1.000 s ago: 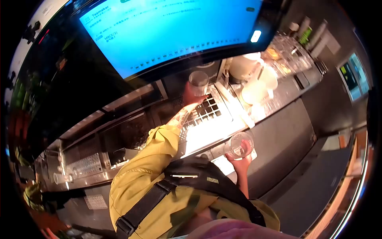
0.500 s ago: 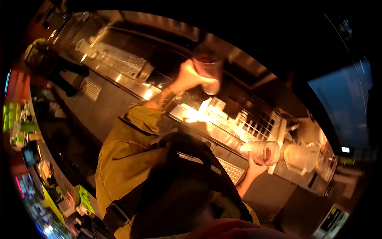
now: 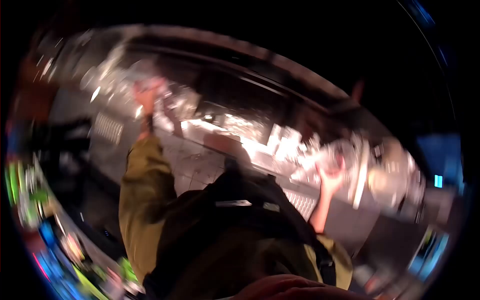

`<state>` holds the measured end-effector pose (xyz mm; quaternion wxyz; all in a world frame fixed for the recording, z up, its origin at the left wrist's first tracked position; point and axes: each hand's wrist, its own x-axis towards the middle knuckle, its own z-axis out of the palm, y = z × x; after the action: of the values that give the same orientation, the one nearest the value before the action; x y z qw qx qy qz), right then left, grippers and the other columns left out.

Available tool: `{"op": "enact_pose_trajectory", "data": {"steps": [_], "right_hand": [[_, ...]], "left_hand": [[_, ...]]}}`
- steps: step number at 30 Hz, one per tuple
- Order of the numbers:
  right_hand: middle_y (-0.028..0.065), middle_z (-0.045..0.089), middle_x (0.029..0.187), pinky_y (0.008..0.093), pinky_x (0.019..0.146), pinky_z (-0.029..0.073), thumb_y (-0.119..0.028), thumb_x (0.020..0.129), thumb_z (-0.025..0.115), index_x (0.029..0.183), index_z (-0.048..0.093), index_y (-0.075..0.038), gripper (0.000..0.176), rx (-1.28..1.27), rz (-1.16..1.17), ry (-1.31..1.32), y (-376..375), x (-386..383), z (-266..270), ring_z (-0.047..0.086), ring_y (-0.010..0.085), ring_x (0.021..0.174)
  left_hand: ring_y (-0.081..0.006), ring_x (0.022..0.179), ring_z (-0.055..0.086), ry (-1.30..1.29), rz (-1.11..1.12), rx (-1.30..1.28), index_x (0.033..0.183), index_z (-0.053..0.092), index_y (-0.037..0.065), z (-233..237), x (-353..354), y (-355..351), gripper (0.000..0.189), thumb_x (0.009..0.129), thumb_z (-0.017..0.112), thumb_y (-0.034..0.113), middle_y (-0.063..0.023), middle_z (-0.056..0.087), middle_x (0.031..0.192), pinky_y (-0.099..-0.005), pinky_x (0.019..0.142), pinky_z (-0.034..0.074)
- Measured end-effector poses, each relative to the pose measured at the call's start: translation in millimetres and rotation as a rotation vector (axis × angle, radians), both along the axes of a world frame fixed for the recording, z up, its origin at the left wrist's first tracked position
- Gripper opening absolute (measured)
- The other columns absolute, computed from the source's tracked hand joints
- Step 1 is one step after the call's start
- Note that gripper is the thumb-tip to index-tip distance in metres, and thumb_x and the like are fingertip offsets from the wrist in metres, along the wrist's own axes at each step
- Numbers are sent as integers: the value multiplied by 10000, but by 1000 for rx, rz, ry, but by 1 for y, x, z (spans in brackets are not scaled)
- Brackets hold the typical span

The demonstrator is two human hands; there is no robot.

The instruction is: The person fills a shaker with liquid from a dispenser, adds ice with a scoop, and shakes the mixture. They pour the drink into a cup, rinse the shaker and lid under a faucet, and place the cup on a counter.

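My left hand (image 3: 147,93) is stretched out over the far left of the counter, smeared by motion. A faint clear cup (image 3: 144,68) shows at its fingers, its outline blurred. My right hand (image 3: 330,179) is wrapped round another clear cup (image 3: 339,154), held above the bright, glittering ice well on the right. What either cup contains is too blurred to make out.
A pale round container (image 3: 387,180) stands right of my right hand. Perforated panels (image 3: 108,128) show along the near side of the counter. Bright green items (image 3: 27,192) and other blurred objects line a surface at the left.
My left hand has swung left with its cup, away from the ice well. My right hand stays near the well with its cup. The view has turned and the light looks whiter.
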<state>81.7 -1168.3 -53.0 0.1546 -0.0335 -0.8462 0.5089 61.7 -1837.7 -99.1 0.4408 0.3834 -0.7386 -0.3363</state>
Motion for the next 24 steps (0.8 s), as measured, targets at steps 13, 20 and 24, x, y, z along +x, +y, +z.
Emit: {"op": "enact_pose_trajectory", "data": {"steps": [13,20,24], "right_hand": [[146,525,1181,418,938,469,-234,611,866,1200,490,3,737,77,-564,116,124,-137,-75,507,262,1069],[107,547,1072,358,865,480,-190,676,843,1146,509,13,611,104,-303,11,137,-142,-99,521,216,963],[89,572,1004,318,821,480,-182,683,843,1119,521,19,579,126,-276,-26,135,-111,-82,538,190,900]], "left_hand": [[-267,1096,472,-126,91,166,1321,316,-67,-22,58,38,1053,542,919,304,-179,450,1237,-372,947,422],[-205,852,557,-186,237,135,1120,525,-46,-18,182,-8,680,651,853,320,-109,592,983,-335,811,466],[-151,914,587,90,296,162,1091,560,13,0,191,-53,557,685,835,279,-68,620,986,-290,825,480]]}}
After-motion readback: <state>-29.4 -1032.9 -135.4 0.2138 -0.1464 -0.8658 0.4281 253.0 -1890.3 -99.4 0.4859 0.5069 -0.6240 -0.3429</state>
